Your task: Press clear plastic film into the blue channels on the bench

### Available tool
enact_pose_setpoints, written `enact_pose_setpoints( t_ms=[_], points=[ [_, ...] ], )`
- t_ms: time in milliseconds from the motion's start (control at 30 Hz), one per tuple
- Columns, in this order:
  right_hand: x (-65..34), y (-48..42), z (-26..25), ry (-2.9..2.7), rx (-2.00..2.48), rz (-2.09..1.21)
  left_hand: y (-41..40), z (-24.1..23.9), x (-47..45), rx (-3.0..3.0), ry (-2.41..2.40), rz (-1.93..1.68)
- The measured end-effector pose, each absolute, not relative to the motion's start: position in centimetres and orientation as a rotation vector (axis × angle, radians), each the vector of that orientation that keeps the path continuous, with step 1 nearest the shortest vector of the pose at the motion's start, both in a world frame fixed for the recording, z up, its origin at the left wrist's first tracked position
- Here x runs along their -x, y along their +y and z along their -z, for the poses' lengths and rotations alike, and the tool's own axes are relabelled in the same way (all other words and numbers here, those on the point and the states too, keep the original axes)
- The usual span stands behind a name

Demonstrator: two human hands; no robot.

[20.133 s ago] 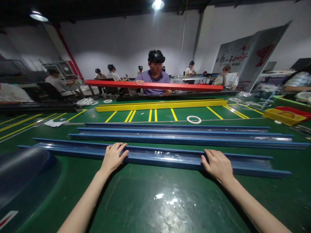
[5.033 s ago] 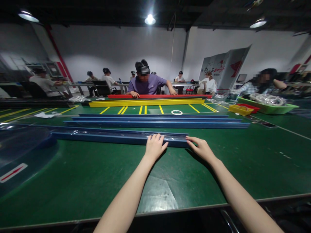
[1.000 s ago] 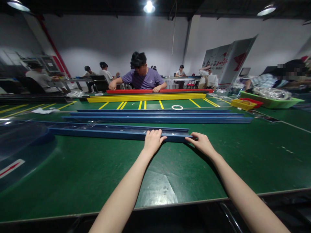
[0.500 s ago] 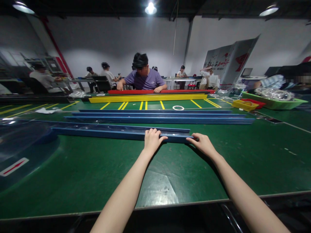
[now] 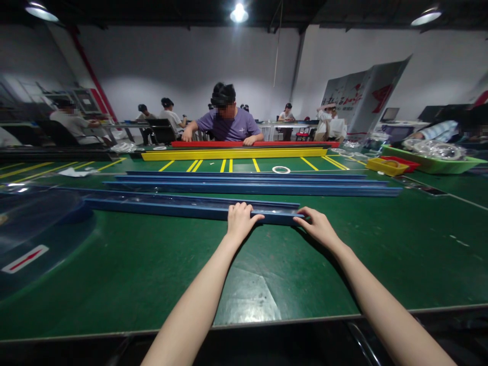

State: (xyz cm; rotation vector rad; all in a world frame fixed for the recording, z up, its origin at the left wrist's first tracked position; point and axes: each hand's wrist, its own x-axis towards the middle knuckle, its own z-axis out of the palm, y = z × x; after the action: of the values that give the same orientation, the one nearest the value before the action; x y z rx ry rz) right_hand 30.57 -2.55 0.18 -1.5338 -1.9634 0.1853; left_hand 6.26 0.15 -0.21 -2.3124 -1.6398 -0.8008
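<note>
A long blue channel rail [image 5: 160,205] lies across the green table [image 5: 125,274] in front of me, with clear film over its top. My left hand [image 5: 239,222] rests on its near edge close to the right end, fingers curled over the rim. My right hand [image 5: 319,227] touches the rail's right end [image 5: 297,217] with its fingertips, fingers bent. Behind it lie two more long blue rails [image 5: 251,186].
A white tape ring [image 5: 281,170] lies on yellow floor-style lines. A yellow rail [image 5: 232,153] and a red rail [image 5: 255,144] sit before a person in a purple shirt [image 5: 229,124]. Yellow, red and green trays [image 5: 385,166] stand at right. A dark curved cover [image 5: 34,218] is at left.
Over twenty seconds my hands have moved along the near blue rail to its right end. In the last second almost nothing has shifted; the view has only drifted slightly.
</note>
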Motion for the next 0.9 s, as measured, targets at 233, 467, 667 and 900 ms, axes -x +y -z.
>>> enact_pose_setpoints(
  t_ms=[233,467,667,900],
  points=[
    [-30.28,-2.39,0.29,-1.984,1.412,-0.106,0.11,0.30,-6.26,2.299,-1.614,0.787],
    [-30.32,-2.27,0.37,-1.951,1.462,-0.090,0.06,0.45,-6.18,2.297,-1.583,0.813],
    [-30.23,-2.26,0.29,-1.905,1.531,-0.101,0.06,0.47,-6.20,2.297,-1.560,0.828],
    [-30.30,-2.14,0.12,-1.873,1.584,-0.131,0.09,0.58,-6.20,2.307,-1.553,0.841]
  ],
)
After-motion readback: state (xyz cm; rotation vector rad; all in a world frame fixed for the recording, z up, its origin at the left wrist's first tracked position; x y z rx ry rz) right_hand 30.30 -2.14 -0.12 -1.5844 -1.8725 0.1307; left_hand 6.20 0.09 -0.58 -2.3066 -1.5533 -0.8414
